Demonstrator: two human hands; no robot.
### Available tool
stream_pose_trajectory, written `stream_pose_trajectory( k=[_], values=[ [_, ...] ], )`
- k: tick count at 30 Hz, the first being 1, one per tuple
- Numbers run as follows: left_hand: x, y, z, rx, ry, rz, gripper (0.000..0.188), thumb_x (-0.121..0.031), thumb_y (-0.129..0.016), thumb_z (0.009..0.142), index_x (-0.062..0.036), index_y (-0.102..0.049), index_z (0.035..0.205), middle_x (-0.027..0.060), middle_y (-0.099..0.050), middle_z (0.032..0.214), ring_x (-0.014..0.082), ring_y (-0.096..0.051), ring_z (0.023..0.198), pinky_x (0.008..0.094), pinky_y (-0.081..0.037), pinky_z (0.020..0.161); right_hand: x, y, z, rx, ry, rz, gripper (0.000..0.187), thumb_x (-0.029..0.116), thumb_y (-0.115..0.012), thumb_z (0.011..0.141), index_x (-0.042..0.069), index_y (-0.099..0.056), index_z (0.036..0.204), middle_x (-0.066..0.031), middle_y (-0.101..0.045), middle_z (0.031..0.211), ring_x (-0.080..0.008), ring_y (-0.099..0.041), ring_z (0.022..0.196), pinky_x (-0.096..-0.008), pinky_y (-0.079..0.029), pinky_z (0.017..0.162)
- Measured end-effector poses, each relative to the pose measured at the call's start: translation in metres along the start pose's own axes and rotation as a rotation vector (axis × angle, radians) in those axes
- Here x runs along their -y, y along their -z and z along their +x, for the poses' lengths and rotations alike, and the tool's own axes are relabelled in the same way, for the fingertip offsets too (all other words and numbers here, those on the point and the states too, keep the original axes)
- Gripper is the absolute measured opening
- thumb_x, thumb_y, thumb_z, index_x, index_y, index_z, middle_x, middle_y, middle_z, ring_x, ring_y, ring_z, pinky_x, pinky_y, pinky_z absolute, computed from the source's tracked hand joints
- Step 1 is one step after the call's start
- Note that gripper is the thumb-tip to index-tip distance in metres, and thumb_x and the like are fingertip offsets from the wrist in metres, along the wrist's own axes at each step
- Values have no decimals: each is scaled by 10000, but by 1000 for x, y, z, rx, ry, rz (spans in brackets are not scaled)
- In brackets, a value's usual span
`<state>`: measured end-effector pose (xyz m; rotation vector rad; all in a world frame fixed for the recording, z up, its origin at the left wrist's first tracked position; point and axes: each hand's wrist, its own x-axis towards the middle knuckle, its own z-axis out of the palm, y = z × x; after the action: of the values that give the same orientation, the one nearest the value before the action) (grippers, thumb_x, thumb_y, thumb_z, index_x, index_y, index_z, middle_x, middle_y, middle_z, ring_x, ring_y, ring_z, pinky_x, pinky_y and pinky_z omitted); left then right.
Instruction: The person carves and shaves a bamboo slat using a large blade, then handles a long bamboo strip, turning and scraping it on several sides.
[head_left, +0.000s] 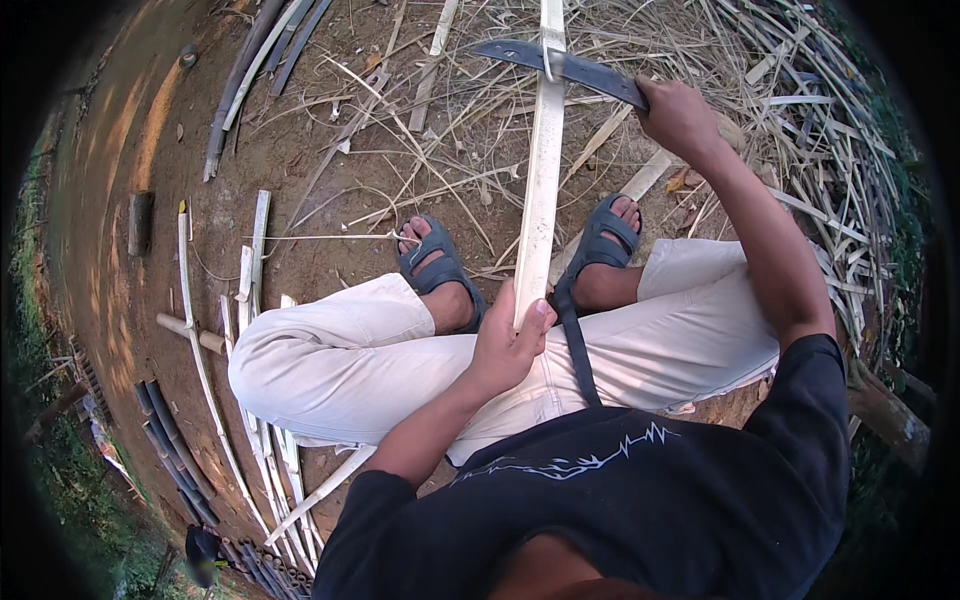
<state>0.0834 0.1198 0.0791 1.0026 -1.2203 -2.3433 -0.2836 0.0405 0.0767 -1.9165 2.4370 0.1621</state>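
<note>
Strip and knife cross in the far middle of the head view, and from where I stand the work looks to be partway through. The long pale strip, bamboo by its look, runs from the seated person's lap out past the far edge of the view. The left hand has its fingers closed around the near end, thumb along the right side. Out to the far right, the right hand is wrapped around the knife's handle, which the fingers hide, with the dark blade lying across the strip. A thin pale sliver loops over the blade there, so I'd say a cut is in hand and not finished; how deep it goes I can't tell. Plenty seems done already, judging by the loose shavings over the far ground and the heap of offcuts at the right. More pale strips lie on the ground to the near left, just past the knee; whether those are finished or waiting, I can't say. What's left, to my eye, is at least the rest of this strip.
</note>
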Motion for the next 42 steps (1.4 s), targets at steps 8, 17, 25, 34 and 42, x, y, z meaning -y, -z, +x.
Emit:
stream_pose_trajectory(
  k=[8, 17, 25, 34, 42],
  values=[
    [-4, 4, -15, 37, 67, -6, 245, -178, -458, 1058, -19, -414, 1239, 45, -508, 842, 31, -361, 573, 181, -297, 483, 6, -14, 3, 45, -31, 139, 209, 151, -584, 873, 53, -653, 1043, -178, -700, 879, -369, -695, 829, -482, -557, 749],
    [3, 4, -11, 58, 39, 24, 215, -193, -448, 1063, -33, -408, 1201, 39, -493, 838, 32, -352, 557, 184, -294, 482, 18, -11, 9, -5, 31, 165, 182, 157, -580, 878, 44, -662, 995, -187, -697, 840, -380, -695, 802, -499, -556, 723],
    [2, 4, -10, 95, 53, 24, 234, -197, -443, 1063, -38, -386, 1224, 39, -488, 862, 34, -367, 580, 181, -299, 494, 15, -11, 10, 38, -8, 155, 235, 173, -595, 875, 79, -657, 1082, -191, -700, 888, -388, -683, 829, -484, -543, 754],
    [-5, 8, -8, 167, 38, -21, 264, -221, -451, 1062, -41, -372, 1238, 39, -484, 861, 31, -360, 562, 186, -277, 479, 15, -11, -1, -19, 29, 153, 188, 183, -563, 906, 58, -661, 1006, -191, -693, 834, -373, -691, 821, -512, -548, 738],
    [-12, 7, -18, 236, 84, -122, 280, -201, -450, 1058, -43, -357, 1269, 35, -477, 864, 36, -370, 570, 193, -276, 484, 4, -15, 1, -61, 29, 114, 192, 173, -553, 909, 60, -622, 1048, -189, -697, 862, -380, -692, 795, -501, -554, 714]
  ],
)
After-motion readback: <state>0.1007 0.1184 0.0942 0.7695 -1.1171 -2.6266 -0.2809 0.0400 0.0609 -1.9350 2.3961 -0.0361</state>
